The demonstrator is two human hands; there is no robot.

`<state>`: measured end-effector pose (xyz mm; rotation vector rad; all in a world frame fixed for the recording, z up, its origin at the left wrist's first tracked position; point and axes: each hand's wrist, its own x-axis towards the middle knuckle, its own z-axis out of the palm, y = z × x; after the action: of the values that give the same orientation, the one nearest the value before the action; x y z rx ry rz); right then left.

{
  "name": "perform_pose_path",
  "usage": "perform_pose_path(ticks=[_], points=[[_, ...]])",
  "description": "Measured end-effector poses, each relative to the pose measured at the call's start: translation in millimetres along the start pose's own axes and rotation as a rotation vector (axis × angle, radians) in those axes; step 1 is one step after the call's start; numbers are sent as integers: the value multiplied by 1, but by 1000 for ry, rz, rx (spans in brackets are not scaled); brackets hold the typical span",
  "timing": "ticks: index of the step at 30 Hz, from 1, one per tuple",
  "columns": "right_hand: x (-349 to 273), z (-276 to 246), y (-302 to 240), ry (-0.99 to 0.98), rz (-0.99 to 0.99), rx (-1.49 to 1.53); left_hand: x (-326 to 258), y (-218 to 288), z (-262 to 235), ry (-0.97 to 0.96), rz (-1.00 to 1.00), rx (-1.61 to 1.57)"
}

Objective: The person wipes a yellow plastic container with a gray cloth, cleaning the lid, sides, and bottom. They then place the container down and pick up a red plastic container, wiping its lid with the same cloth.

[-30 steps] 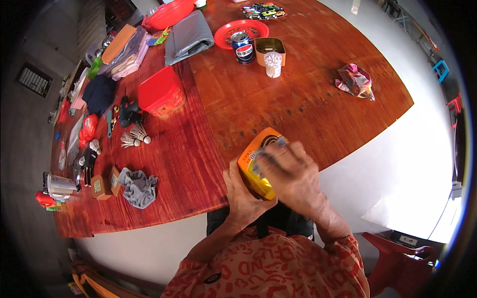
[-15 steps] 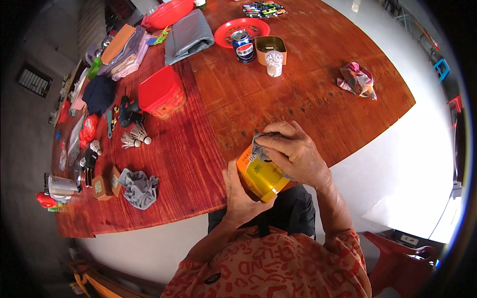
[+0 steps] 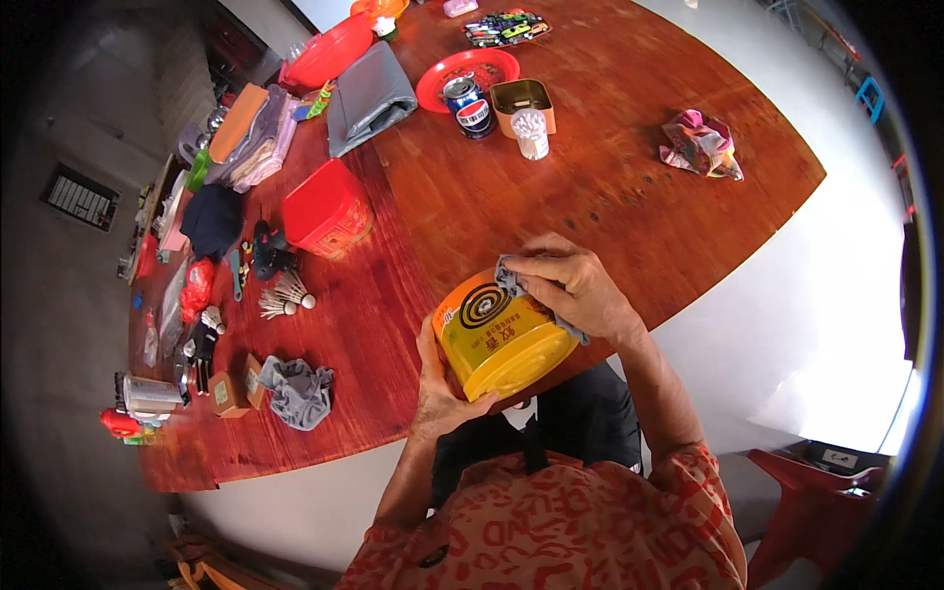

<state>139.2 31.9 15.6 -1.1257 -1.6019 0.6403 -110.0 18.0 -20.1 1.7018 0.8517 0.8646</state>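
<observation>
Yellow tub is w/ both hands at the table's near edge, tilted, its plain yellow end tipped twd the wearer; can't tell if it touches the wood. Looks rounded & glossy, w/ a raised rim round that end and faint curved ridges on it. Printed side wall faces up: black spiral on yellow nr 11 o'clock, dark lettering below it, orange patch twd 10. Colour's bright, a bit of glare; far side hidden.

L hand clamps tub from 8 o'clock, thumb pressed on the lower rim, other fingers wrapped up the side. R hand, nr 1 to 2 o'clock, pinches a grey rag betw. thumb & fingers, pressed against the wall; rag's edges show at abt 12 and 3.

Around tub: red bin at 10 o'clock, shuttlecocks nr 9, a 2nd grey cloth, bunched, betw. 8 & 9. Blue can and cup of cotton swabs at abt 12; crumpled bag betw. 1 & 2.
</observation>
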Motion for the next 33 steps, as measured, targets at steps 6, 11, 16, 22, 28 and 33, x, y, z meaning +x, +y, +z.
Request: perform_pose_path(ticks=[6, 11, 16, 22, 28, 33], points=[[-12, 31, -31, 69, -245, -361, 2, 71, -7, -26, -1, 700], [-15, 54, -64, 83, -391, -486, 5, 68, -6, -32, -21, 775], [-9, 48, -51, 9, -343, -363, 0, 61, -4, 108, 7, 582], [-3, 34, -25, 36, -178, -7, -1, 30, -6, 138, 112, 344], [-16, 27, -4, 4, 34, 293, -7, 13, -11, 172, 94, 151], [-22, 32, -9, 52, 112, 313, -9, 12, -12, 177, 113, 191]])
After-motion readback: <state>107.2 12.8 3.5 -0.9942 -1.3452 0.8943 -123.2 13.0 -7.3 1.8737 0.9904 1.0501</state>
